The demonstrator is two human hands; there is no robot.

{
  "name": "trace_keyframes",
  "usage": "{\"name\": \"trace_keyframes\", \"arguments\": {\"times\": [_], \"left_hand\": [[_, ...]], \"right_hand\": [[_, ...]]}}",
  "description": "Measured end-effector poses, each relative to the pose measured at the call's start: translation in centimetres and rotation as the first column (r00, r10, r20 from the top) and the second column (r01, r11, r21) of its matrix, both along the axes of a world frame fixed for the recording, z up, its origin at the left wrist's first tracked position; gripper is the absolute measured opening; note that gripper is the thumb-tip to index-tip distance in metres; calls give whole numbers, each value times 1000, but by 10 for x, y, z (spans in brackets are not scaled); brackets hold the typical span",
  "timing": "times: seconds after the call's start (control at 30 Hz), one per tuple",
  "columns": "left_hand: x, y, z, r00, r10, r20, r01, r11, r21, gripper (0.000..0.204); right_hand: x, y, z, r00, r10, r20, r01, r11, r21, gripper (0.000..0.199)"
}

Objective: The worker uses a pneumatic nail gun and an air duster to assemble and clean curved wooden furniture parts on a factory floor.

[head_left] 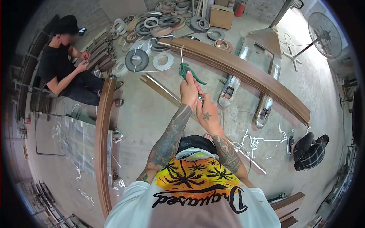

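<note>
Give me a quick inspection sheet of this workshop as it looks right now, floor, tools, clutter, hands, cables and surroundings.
Surface: bare concrete floor, dusty, white scraps scattered.
Job's things: green air blow gun with thin metal nozzle, held up at chest height.
Clutter: coils of edge banding, cardboard box, long curved brown panels.
Grippers: left hand grips the gun; right hand at its base.
Cables: nothing seen.
Surroundings: pallet jack, standing fan, two seated co-workers.

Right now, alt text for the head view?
Left hand holds up a green metal air blow gun with a thin nozzle while the right hand works at its base. Long curved brown wood panels and coiled edge-banding rolls lie on the concrete floor.
</note>
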State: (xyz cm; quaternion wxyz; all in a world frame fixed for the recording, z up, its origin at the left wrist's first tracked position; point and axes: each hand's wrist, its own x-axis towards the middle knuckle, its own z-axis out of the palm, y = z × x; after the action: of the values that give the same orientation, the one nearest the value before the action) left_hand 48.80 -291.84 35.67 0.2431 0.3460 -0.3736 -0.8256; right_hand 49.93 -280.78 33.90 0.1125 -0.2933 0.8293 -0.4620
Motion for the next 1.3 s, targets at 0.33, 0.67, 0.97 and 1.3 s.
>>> {"name": "trace_keyframes", "arguments": {"times": [0.33,0.67,0.97,1.3], "left_hand": [[-22,8,-37,979,-73,192,65,997,47,42],[-24,56,-67,614,-127,779,753,391,-529,67],[-69,120,-71,592,-128,795,805,134,-578,53],[-1,17,-158,562,-258,786,812,354,-465,57]], "right_hand": [[-9,10,-26,998,-57,32,56,998,26,19],[-30,63,-59,977,-201,69,200,980,20,84],[-96,92,-101,975,-222,-10,217,961,-170,52],[-167,70,-153,895,-358,266,320,931,178,41]]}}
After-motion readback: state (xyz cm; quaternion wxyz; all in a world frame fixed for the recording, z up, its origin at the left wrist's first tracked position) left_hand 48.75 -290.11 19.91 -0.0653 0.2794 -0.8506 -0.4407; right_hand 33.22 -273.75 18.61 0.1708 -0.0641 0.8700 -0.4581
